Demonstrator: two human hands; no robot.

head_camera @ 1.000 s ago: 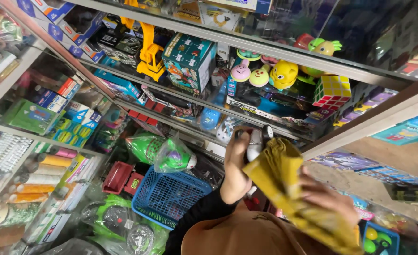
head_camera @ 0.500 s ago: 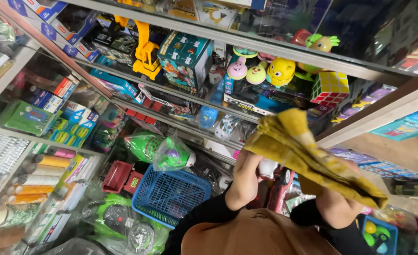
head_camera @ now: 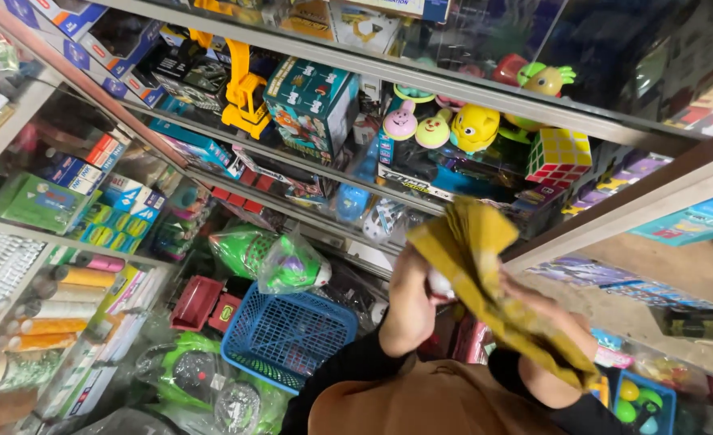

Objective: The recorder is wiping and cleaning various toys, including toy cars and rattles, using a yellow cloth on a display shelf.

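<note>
My left hand [head_camera: 409, 310] is closed around a small white toy [head_camera: 439, 283], most of which is hidden. My right hand [head_camera: 551, 330] grips a yellow cloth [head_camera: 476, 250] that drapes over the toy and across my right wrist. Both hands are close together in front of my chest, just below the glass display case [head_camera: 485, 80]. I wear black sleeves and a brown top.
Glass shelves hold boxed toys, a yellow toy digger [head_camera: 244, 93], round yellow and pink figures [head_camera: 473, 127] and a colour puzzle cube [head_camera: 558, 157]. Below left are a blue plastic basket [head_camera: 288, 338], green bagged toys [head_camera: 272, 258] and rolls on a rack [head_camera: 58, 310].
My hands have come down from the shelf towards my chest. The yellow cloth, first beside the toy, now lies over it, and the view has shifted slightly.
</note>
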